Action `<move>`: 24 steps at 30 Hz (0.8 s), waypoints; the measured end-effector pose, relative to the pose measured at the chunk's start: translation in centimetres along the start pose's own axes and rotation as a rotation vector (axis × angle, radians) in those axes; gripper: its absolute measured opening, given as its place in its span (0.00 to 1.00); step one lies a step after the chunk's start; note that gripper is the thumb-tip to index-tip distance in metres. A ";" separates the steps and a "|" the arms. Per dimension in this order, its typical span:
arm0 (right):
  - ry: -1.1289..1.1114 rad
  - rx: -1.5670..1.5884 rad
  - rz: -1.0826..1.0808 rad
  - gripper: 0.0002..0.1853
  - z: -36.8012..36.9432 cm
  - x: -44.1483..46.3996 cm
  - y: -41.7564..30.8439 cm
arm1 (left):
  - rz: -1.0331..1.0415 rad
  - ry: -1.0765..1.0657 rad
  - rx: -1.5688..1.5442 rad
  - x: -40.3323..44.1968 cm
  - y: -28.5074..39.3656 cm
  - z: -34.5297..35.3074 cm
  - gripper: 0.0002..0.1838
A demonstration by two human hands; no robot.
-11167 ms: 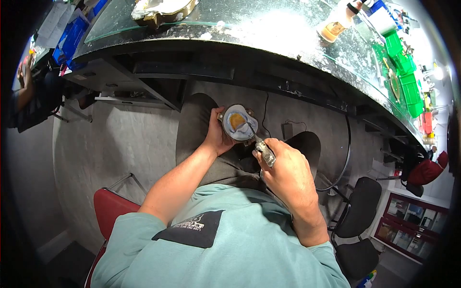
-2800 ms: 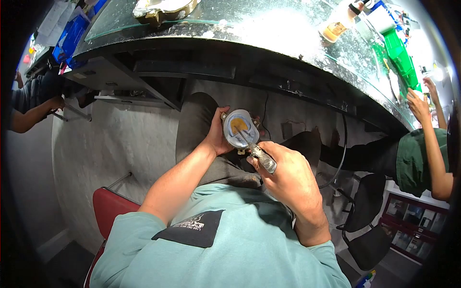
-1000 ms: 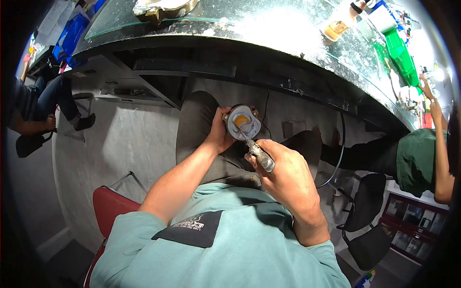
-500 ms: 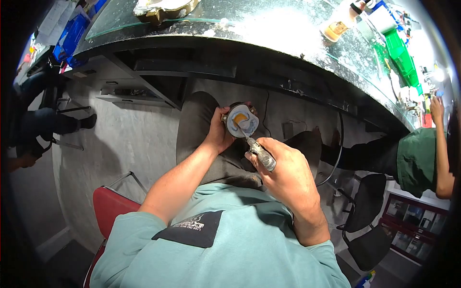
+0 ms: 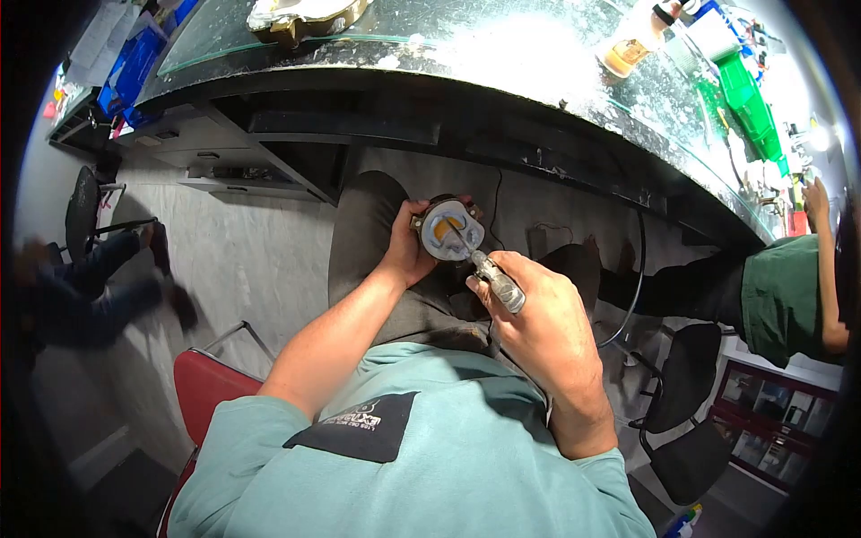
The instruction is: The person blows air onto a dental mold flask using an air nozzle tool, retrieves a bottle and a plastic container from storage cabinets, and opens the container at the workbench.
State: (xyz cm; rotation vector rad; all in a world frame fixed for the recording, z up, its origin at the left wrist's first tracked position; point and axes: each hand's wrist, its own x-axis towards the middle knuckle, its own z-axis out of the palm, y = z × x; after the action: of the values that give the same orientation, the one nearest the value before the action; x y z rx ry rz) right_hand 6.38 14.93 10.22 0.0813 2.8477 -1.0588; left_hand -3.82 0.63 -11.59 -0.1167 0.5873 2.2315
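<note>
In the head view, the left hand [image 5: 408,247] grips a round metal-rimmed piece [image 5: 447,246] from its side, thumb up at the rim and the other fingers mostly hidden beneath. The piece sits above the person's lap, between the knees and below the edge of the counter [image 5: 430,52]. Its face is whitish and pale blue, with an amber patch [image 5: 441,229] near the middle.

The right hand [image 5: 543,323] is closed around the thick grey handle of a handheld tool [image 5: 502,287], thumb and forefinger pinching near its front. The thin tip reaches over the face of the piece; whether it touches is too small to tell.

On the counter lie a gold-coloured mould with white filling [image 5: 309,20], a bottle with an orange-brown lower part [image 5: 621,56] and a green bin [image 5: 749,112]. A black cable [image 5: 639,278] hangs to the right of the knees. A person in a green top [image 5: 782,300] is at the right edge, a blurred person [image 5: 90,309] at the left. A red chair [image 5: 211,390] stands by the left elbow.
</note>
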 end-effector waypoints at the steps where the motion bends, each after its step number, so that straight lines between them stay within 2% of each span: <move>1: 0.000 -0.004 0.005 0.11 -0.1 0.0 -0.1 | 0.000 -0.008 0.002 0.0 0.0 0.0 0.40; 14: -0.026 0.007 0.102 0.12 -0.8 0.0 1.1 | -0.032 -0.019 -0.052 -0.3 0.4 1.0 0.40; 24: -0.019 -0.049 0.081 0.12 -0.6 -0.4 2.1 | -0.001 -0.014 -0.022 -0.4 0.3 1.0 0.39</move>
State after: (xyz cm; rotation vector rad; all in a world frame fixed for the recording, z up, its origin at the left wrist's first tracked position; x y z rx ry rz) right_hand 6.90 16.89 9.33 0.1797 2.8251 -0.9679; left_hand -3.69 0.65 -10.45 -0.1120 0.5554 2.2366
